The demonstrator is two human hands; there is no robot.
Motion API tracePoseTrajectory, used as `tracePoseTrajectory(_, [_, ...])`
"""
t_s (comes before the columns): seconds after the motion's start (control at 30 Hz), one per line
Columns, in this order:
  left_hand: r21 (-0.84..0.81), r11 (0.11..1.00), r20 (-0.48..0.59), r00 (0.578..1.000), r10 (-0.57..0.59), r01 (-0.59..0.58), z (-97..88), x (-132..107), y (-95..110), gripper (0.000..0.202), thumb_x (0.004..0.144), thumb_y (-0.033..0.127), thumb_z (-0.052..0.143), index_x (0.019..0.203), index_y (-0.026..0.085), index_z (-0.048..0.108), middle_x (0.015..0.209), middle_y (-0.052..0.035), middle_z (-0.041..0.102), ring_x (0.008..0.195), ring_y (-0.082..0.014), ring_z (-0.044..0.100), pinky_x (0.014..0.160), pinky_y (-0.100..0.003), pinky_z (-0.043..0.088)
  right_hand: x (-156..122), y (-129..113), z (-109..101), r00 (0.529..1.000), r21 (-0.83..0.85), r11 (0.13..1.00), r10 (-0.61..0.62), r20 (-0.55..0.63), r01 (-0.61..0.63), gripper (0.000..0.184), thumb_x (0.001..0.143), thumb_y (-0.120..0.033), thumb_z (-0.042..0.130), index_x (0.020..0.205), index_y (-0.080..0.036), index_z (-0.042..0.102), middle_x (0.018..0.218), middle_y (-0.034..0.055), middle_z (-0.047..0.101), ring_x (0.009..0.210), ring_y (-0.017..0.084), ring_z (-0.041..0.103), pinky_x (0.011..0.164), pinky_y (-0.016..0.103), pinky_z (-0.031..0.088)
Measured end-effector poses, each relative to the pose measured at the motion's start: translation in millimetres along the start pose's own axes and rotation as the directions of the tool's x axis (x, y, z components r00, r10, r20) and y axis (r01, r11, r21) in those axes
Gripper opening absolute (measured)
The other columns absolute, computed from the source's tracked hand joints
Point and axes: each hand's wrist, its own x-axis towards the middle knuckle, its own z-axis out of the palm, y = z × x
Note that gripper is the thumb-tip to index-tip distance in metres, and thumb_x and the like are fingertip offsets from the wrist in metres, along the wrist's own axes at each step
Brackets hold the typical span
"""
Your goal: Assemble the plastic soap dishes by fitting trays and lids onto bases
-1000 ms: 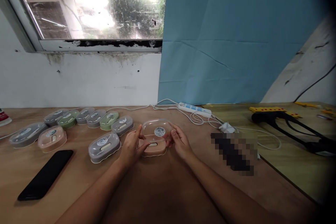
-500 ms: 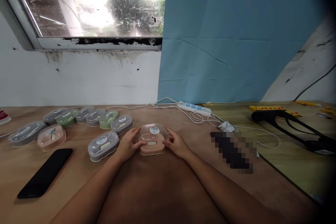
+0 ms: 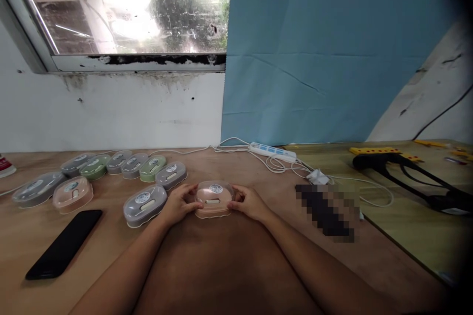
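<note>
In the middle of the counter, there's a pink box with the left hand on its left side and the right hand on its right. Both grips are closed around it, thumbs at the near corners, fingers on the sides, which I'd guess is to keep it square and level. Looks like it's sitting flat, clear cover and round label facing up. A grey box is just left of the left hand, and the other boxes bunch up far left, probably so the near middle stays workable. Phone is near left, out of the way. The counter's brownish and plain, turning yellowish wood on the right. Far side has a power strip with tangled white cables, then a scuffed white wall, a grubby window and a creased blue sheet. Something's pixelated out on the right, can't tell what.
</note>
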Motion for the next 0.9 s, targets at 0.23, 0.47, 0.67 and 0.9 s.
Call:
tracePoseTrajectory(0.23, [0.047,0.999,0.037,0.999,-0.020,0.018,-4.9,-2,0,0.066,0.063,0.053,0.080,0.116,0.018,0.063,0.107,-0.0082,0.068,0.096,-0.0225,0.064,0.084,-0.033,0.052,-1,-6,-1,0.998,-0.062,0.998,-0.012,0.053,0.015,0.063,0.063,-0.049,0.080,0.117,-0.018,0.066,0.063,-0.0048,0.053,0.057,0.010,0.044,0.051,0.020,0.031])
tracePoseTrajectory(0.47, [0.042,0.997,0.102,0.992,-0.071,0.067,-7.7,-3,2,0.070,0.061,0.054,0.080,0.118,0.018,0.062,0.107,-0.0087,0.069,0.093,-0.0225,0.066,0.083,-0.033,0.054,0,-11,-2,0.995,-0.093,0.995,-0.011,0.102,0.020,0.058,0.067,-0.046,0.078,0.118,-0.021,0.066,0.062,-0.0065,0.046,0.057,0.008,0.036,0.050,0.020,0.025])
tracePoseTrajectory(0.67, [0.028,0.995,0.133,0.986,-0.099,0.096,-11.7,-2,11,0.070,0.058,0.051,0.082,0.118,0.020,0.063,0.113,-0.0081,0.069,0.101,-0.0245,0.065,0.089,-0.035,0.052,1,-12,-4,0.991,-0.073,0.997,0.011,0.132,-0.002,0.059,0.066,-0.048,0.078,0.117,-0.020,0.067,0.059,-0.0071,0.041,0.055,0.008,0.031,0.048,0.020,0.020])
tracePoseTrajectory(0.9, [0.112,0.992,0.180,0.980,-0.082,0.062,-16.3,-1,19,0.067,0.060,0.051,0.080,0.118,0.021,0.063,0.108,-0.0056,0.071,0.095,-0.0227,0.068,0.086,-0.032,0.053,1,-11,-5,0.990,-0.090,0.996,0.019,0.141,-0.006,0.067,0.063,-0.050,0.079,0.120,-0.018,0.065,0.057,-0.0073,0.041,0.055,0.008,0.030,0.047,0.020,0.019])
